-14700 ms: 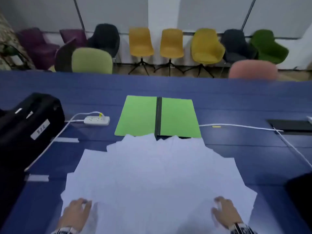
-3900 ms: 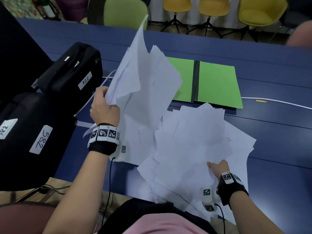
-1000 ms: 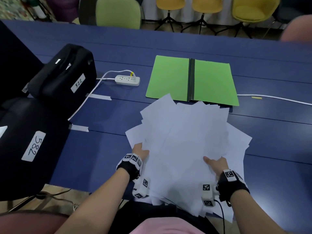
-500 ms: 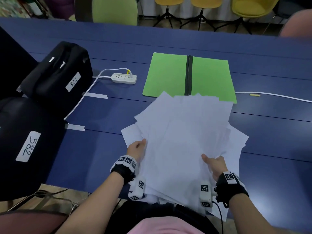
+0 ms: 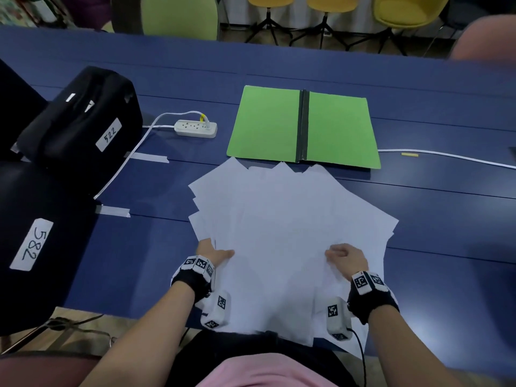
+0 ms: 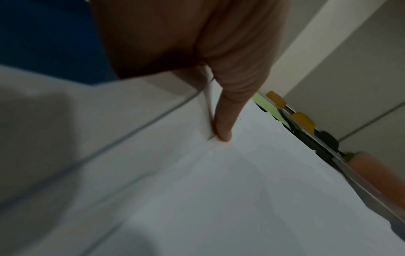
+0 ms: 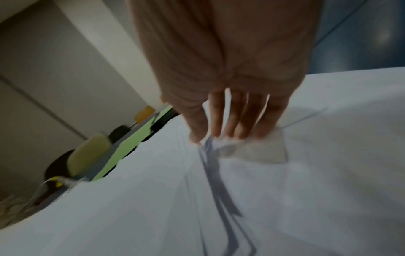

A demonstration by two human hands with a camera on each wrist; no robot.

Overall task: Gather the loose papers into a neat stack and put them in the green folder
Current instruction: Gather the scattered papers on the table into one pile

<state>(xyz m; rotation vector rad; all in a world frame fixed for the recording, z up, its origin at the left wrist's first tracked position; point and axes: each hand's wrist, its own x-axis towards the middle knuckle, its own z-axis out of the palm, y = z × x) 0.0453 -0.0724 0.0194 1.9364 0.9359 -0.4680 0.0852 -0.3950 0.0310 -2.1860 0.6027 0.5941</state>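
A fanned pile of white papers (image 5: 290,233) lies on the blue table (image 5: 432,219) in front of me, its near edge hanging over the table's front. My left hand (image 5: 216,251) grips the pile's left edge, and its thumb (image 6: 223,131) presses on the top sheet. My right hand (image 5: 342,254) pinches some sheets on the right side; in the right wrist view its fingertips (image 7: 238,133) curl round raised paper edges. The green folder (image 5: 268,124) lies open and flat just beyond the pile, black spine in the middle, with nothing on it.
Two black bags labelled 522 (image 5: 83,121) and 582 (image 5: 30,244) stand at the left. A white power strip (image 5: 195,128) with its cable lies left of the folder. Another white cable (image 5: 446,156) runs right. Chairs stand beyond the far table edge.
The pile has come down flatter and drawn back, so its far corners no longer overlap the folder. My right hand has curled its fingers onto the sheets.
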